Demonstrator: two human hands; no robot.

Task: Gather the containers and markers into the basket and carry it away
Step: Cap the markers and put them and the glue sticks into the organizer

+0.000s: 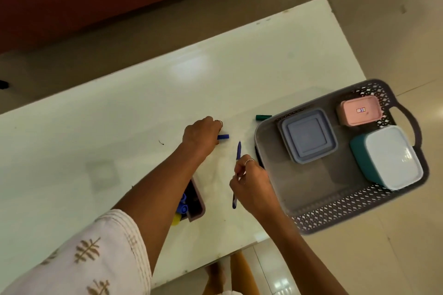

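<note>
Head view: a grey basket (311, 223) sits at the right end of the white table (143, 103), partly overhanging its edge. Inside are a blue-lidded square container (308, 135), a small pink container (358, 110) and a teal container with a white lid (393, 157); bare floor shows in the basket's near-left part. A small open box (195, 201) under the left forearm holds blue markers (182, 203), mostly hidden. The left hand (201, 134) curls over a blue marker (223, 137) on the table. The right hand (251, 184) pinches a blue pen (238, 153). A green marker (263, 117) lies just beside the basket's far-left corner. Much table is bare to the left.
</note>
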